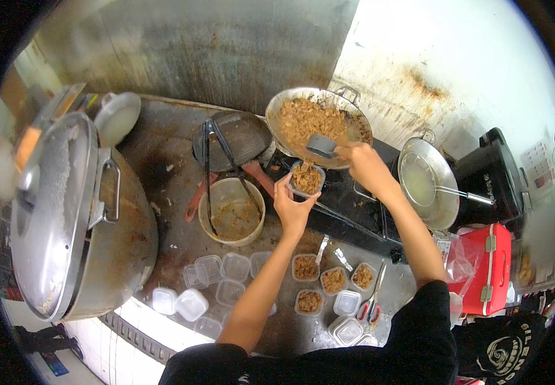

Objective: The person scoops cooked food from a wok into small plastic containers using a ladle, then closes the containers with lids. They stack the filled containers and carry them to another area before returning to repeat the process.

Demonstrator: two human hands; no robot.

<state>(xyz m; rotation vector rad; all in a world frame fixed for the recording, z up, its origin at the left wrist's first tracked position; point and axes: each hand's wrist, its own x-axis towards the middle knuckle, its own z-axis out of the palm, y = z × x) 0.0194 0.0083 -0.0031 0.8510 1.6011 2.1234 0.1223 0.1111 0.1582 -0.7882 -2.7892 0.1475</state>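
My left hand (293,208) holds a small clear plastic tub (307,179) of cooked shredded food at the near rim of a wide metal wok (270,111). In my right hand (363,161) is a dark scoop (321,145), tilted over the wok just above the tub; some food hangs between scoop and tub. The wok holds a heap of the same brown food (312,118). On the counter below, several filled tubs (305,267) stand open beside lidded or stacked empty ones (347,303). Red-handled scissors (373,301) lie to their right.
Black tongs (206,183) lean in a round container (232,238) left of my left hand. A grill pan (253,139) lies behind it. A huge lidded pot (128,231) fills the left. Plastic lids (235,267) are spread nearby. A wok with a strainer (443,211) and a red cooler (496,269) stand right.
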